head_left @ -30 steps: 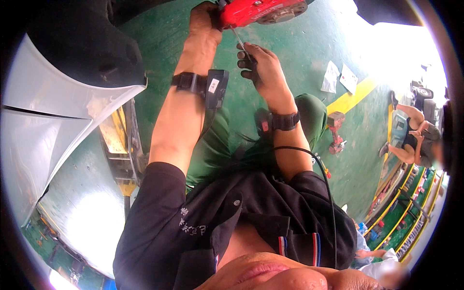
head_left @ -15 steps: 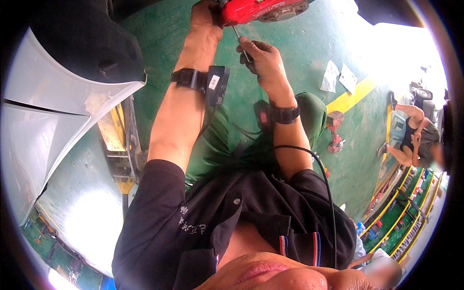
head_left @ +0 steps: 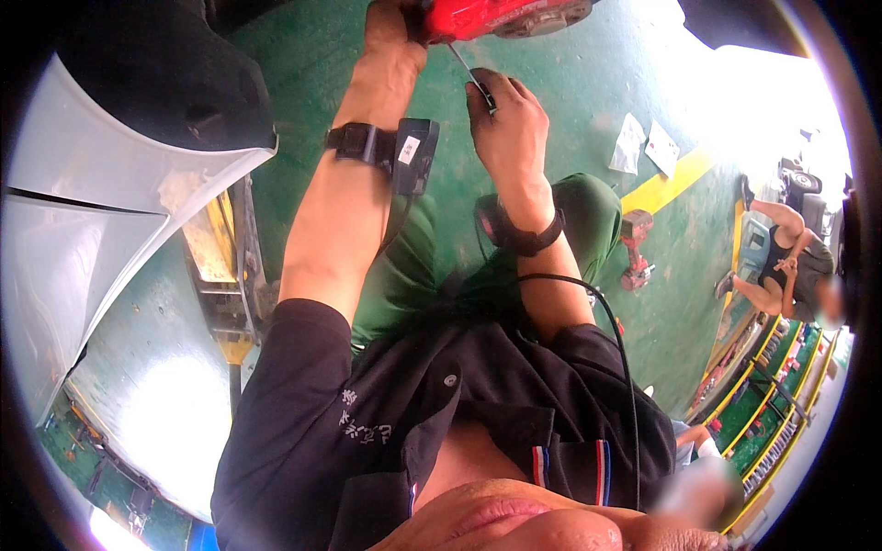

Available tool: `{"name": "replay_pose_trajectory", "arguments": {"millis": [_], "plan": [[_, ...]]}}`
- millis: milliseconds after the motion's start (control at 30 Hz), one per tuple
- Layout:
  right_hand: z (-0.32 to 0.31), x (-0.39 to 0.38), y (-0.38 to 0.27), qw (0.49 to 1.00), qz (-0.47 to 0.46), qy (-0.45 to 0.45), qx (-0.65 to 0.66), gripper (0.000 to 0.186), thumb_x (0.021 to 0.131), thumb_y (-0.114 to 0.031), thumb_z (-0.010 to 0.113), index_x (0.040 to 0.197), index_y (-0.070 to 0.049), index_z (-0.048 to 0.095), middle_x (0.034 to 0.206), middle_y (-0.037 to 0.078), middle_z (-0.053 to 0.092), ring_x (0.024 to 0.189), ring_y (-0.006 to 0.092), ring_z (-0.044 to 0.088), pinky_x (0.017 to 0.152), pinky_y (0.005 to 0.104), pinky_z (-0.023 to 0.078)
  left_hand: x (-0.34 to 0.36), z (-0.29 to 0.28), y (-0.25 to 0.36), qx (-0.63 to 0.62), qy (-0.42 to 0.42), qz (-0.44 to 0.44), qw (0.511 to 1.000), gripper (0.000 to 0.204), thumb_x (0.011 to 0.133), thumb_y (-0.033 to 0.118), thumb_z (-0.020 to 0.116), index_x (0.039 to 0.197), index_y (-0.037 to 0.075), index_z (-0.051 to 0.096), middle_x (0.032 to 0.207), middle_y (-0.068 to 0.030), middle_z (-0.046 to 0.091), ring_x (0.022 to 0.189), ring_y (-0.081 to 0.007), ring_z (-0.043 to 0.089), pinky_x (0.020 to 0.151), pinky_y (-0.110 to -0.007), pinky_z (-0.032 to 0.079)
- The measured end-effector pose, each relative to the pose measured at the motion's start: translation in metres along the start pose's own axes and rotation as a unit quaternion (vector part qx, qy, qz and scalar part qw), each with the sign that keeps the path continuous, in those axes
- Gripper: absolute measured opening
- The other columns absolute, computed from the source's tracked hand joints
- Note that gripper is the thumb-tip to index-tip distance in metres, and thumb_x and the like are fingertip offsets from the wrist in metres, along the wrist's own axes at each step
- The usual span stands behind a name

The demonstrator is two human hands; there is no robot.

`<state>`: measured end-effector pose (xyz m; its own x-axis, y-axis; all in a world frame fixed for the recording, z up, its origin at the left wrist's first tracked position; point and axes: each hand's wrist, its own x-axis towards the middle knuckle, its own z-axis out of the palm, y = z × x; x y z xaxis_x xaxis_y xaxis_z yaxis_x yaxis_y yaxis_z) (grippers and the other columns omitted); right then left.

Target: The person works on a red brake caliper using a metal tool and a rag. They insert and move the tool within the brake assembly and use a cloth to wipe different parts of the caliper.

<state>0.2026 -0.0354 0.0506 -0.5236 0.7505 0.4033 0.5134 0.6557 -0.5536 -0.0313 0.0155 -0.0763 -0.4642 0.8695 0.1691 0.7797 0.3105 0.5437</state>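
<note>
At the top edge is a red brake caliper (head_left: 469,16) with a round, dull metal part (head_left: 547,20) beside it. My left hand (head_left: 390,26) is closed around the caliper's left end; its fingertips are dark and partly hidden. Below the caliper, my right hand (head_left: 510,115) grips a slim metal hand tool (head_left: 461,62), whose exact kind I cannot make out. The tool's bare shaft slants up to the caliper's underside, and a dark part shows between thumb and fingers. Both wrists wear black straps, the left one with a small black box (head_left: 415,156).
A light-coloured car panel (head_left: 101,193) and a dark wheel arch fill the left. Beside them stands a floor jack (head_left: 220,248). On the green floor lie a red cordless power tool (head_left: 636,248) and white papers (head_left: 628,145). Another person (head_left: 795,257) sits at far right near yellow-edged racks (head_left: 772,386).
My right hand has shifted slightly right and down and turned, with its fingers now curled over the tool. The left hand stays at the caliper. A person at lower right has moved.
</note>
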Motion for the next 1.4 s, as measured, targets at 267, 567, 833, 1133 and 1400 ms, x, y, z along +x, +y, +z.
{"name": "replay_pose_trajectory", "arguments": {"millis": [267, 567, 833, 1133, 1400], "plan": [[-0.001, 0.003, -0.009, 0.731, 0.406, -0.136, 0.531, 0.024, 0.101, -0.020, 0.054, 0.110, 0.000, 0.062, 0.084, 0.008, 0.065, 0.072, 0.0160, 0.065, 0.054, 0.0263, 0.048, -0.010, -0.036, 0.035, 0.105, -0.013, 0.047, 0.993, 0.025, 0.076, 0.031, 0.073, 0.091, 0.010, 0.074, 0.093, -0.0141, 0.072, 0.088, -0.0296, 0.071, 0.078, -0.038, 0.056], [-0.009, 0.002, -0.006, 0.777, 0.350, -0.111, 0.511, 0.034, 0.091, -0.008, 0.062, 0.120, 0.006, 0.052, 0.102, 0.012, 0.065, 0.078, 0.0195, 0.067, 0.060, 0.0273, 0.053, -0.005, -0.025, 0.028, 0.175, 0.019, 0.093, 0.980, 0.025, 0.077, 0.031, 0.072, 0.091, 0.010, 0.074, 0.093, -0.0131, 0.072, 0.088, -0.0287, 0.070, 0.078, -0.038, 0.055], [0.005, -0.013, -0.003, 0.976, 0.124, -0.073, 0.164, 0.030, 0.096, -0.005, 0.056, 0.124, 0.003, 0.047, 0.100, 0.015, 0.067, 0.072, 0.0220, 0.071, 0.063, 0.0336, 0.056, -0.009, -0.017, 0.043, -0.258, 0.011, -0.094, 0.961, 0.010, 0.090, 0.009, 0.060, 0.089, -0.001, 0.063, 0.082, -0.0088, 0.067, 0.069, -0.0188, 0.060, 0.059, -0.035, 0.049], [-0.006, 0.005, -0.002, 0.731, 0.387, -0.150, 0.542, 0.023, 0.102, -0.017, 0.050, 0.112, 0.003, 0.055, 0.092, 0.010, 0.068, 0.062, 0.0100, 0.059, 0.044, 0.0212, 0.042, -0.010, -0.018, 0.040, -0.253, 0.038, -0.068, 0.964, 0.014, 0.087, 0.016, 0.060, 0.084, 0.004, 0.066, 0.080, -0.0094, 0.064, 0.072, -0.0215, 0.061, 0.063, -0.036, 0.049], [-0.006, 0.008, 0.003, 0.750, 0.383, -0.172, 0.511, 0.027, 0.097, -0.023, 0.062, 0.106, 0.001, 0.067, 0.084, 0.007, 0.070, 0.057, 0.0089, 0.053, 0.048, 0.0227, 0.042, -0.004, -0.026, 0.027, 0.091, 0.025, 0.072, 0.993, 0.025, 0.078, 0.032, 0.070, 0.085, 0.009, 0.074, 0.087, -0.0147, 0.072, 0.084, -0.0291, 0.071, 0.074, -0.038, 0.055]]}}
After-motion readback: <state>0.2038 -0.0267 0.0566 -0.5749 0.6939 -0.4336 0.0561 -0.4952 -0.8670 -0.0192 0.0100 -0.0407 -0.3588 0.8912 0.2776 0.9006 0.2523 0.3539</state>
